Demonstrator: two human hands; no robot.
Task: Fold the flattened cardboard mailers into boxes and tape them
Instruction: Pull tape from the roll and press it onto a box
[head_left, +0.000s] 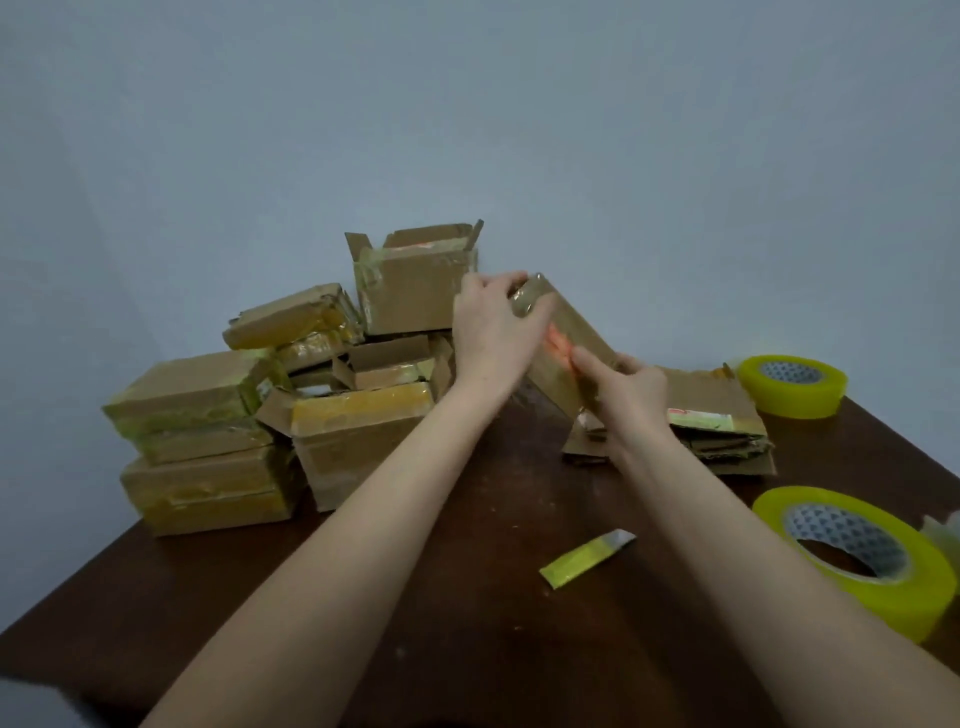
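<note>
Left hand (488, 327): fingers curled round upper end of flattened brown cardboard mailer (574, 332). Right hand (631, 395): pinches its lower end. Mailer tilted, raised off dark brown wooden tabletop (467, 623), at 12 o'clock of tabletop centre. Stack of flattened brown mailers (722, 410) at 2 o'clock, just behind right hand. Pile of taped brown boxes (249, 415) at 10 o'clock, with open-topped brown box (415, 291) at rear. Two yellow tape rolls, far (792, 387) and near (857, 556), at 3 o'clock. Small yellow-green strip with grey tip (587, 558) near centre.
</note>
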